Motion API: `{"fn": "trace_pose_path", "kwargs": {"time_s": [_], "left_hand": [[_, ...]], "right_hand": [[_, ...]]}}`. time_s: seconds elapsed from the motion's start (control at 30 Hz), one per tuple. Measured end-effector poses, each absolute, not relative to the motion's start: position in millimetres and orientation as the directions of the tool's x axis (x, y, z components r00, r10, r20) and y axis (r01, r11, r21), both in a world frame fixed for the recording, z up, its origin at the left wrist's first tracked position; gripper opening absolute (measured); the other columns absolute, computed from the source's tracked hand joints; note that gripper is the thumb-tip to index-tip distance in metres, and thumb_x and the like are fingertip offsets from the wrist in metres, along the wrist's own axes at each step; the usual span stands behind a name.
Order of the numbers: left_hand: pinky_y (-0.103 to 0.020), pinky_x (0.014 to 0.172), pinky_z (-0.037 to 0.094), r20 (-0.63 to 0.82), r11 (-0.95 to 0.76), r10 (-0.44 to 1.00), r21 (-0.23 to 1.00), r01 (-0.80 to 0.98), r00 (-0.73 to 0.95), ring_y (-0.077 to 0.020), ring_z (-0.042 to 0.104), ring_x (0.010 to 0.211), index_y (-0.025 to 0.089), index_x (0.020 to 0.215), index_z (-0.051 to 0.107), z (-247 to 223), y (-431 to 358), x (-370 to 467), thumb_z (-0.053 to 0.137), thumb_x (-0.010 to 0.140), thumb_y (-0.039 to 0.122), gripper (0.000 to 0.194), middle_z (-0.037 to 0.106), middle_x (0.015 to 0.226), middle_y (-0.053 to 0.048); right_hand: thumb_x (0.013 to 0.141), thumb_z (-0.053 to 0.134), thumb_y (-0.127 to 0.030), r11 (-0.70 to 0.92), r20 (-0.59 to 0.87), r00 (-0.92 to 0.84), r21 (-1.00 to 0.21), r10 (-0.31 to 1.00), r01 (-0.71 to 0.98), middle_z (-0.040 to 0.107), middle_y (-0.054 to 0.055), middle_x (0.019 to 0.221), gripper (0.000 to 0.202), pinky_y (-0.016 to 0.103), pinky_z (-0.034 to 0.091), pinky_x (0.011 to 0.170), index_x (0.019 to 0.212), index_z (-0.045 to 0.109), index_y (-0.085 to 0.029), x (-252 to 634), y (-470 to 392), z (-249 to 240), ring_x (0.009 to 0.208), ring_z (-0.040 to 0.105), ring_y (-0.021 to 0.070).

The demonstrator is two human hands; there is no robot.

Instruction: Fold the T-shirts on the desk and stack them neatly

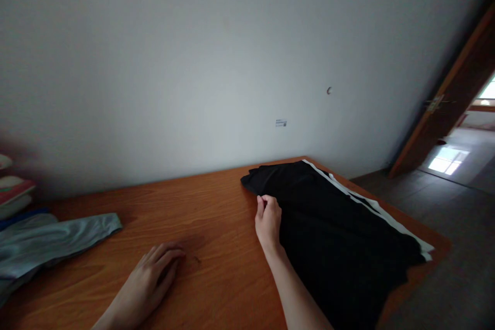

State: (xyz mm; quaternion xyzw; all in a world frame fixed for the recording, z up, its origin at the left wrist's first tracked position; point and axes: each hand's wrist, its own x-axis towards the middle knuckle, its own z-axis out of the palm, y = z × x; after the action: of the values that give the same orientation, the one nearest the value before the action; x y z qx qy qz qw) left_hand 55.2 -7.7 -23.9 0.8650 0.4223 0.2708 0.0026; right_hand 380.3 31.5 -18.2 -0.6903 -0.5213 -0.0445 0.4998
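A black garment [332, 237] with white strips along its right side lies spread flat on the wooden table [201, 211]. At its left edge, near the upper corner, is my right hand [269, 219], thumb and forefinger pinched together on the cloth. My forearm lies across part of the garment's left side. Well to the left, apart from the garment, my left hand [152, 276] rests on the bare wood. Its fingers are stretched out and slightly bent, with nothing in them.
A grey garment [77, 237] reaches in from the left, beside a stack of folded cloth [15, 196]. Behind the table runs a pale wall [185, 72] with a small label [281, 123]. Past the table's right edge are the dark floor and an open wooden door [444, 98].
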Motion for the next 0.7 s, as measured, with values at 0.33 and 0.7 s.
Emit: {"fn": "trace_pose_path", "kwargs": {"time_s": [0.33, 0.7], "left_hand": [[-0.037, 0.082, 0.064, 0.551, -0.653, 0.729, 0.379, 0.656, 0.407, -0.0308, 0.073, 0.102, 0.028, 0.132, 0.054, -38.0, -12.7, 49.0, 0.074, 0.074, 0.054, 0.066, 0.074, 0.116, -0.010], [-0.038, 0.072, 0.060, 0.114, -0.087, 0.961, 0.989, 0.118, -0.252, -0.0258, 0.071, 0.078, 0.025, 0.090, 0.070, -10.6, -19.0, 79.4, 0.071, 0.072, 0.064, 0.042, 0.072, 0.076, -0.003]], "right_hand": [[0.081, 0.072, -0.064, 0.330, 0.255, -0.562, -0.943, 0.787, 0.033, 0.071, -0.002, 0.076, 0.041, 0.023, 0.050, 0.069, 0.085, 0.074, -0.023, 269.3, -33.6, 9.0, 0.073, 0.065, 0.0147], [0.069, 0.086, -0.055, 0.508, 0.476, -0.215, -0.660, 0.853, 0.554, 0.055, 0.015, 0.145, 0.061, 0.053, 0.032, 0.117, 0.119, 0.070, -0.025, 322.0, -6.5, -1.2, 0.140, 0.045, 0.0344]]}}
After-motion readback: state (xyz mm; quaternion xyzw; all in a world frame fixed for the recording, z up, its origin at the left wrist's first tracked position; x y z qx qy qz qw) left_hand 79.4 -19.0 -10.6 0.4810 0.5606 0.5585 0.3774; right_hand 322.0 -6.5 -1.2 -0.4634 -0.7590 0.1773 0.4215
